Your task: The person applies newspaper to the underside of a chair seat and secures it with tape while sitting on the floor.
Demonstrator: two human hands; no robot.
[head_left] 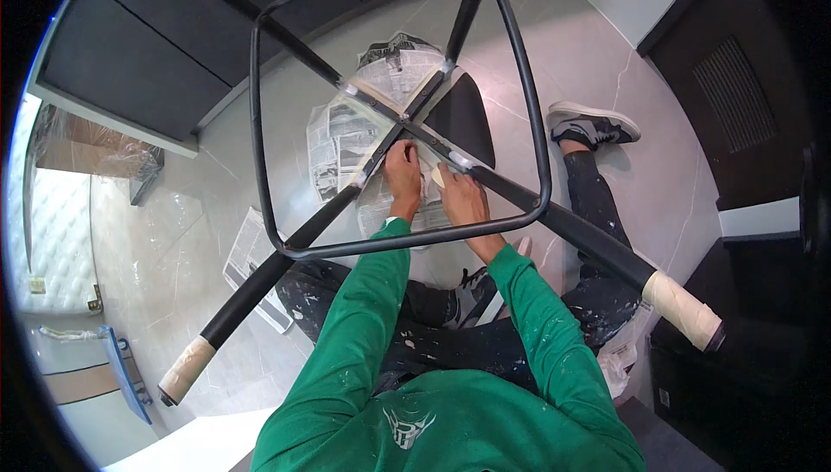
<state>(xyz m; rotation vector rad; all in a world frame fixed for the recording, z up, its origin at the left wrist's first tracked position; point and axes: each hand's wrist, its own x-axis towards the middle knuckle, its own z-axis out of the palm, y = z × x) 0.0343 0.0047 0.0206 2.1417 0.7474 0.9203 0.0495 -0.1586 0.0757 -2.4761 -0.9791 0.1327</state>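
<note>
An upturned chair stands before me, its black legs [327, 219] crossing at a bolted centre. Newspaper [333, 147], edged with cream masking tape, covers most of the underside of the dark seat [465, 117]. My left hand [402, 179] is beside the crossing, its fingers closed together on the tape at the edge of a leg bracket. Just right of it, my right hand [465, 201] grips a roll of masking tape [438, 178] between thumb and fingers. Both hands reach in under the black tube ring [407, 244] that joins the legs. My left fingertips are partly hidden.
Cream wrapping [684, 309] covers the leg ends. More newspaper [251, 251] lies on the grey tiled floor [190, 221] at left. Dark cabinets [147, 48] line the far left, near a plastic-wrapped box [99, 143]. My shoe [593, 126] rests right of the chair.
</note>
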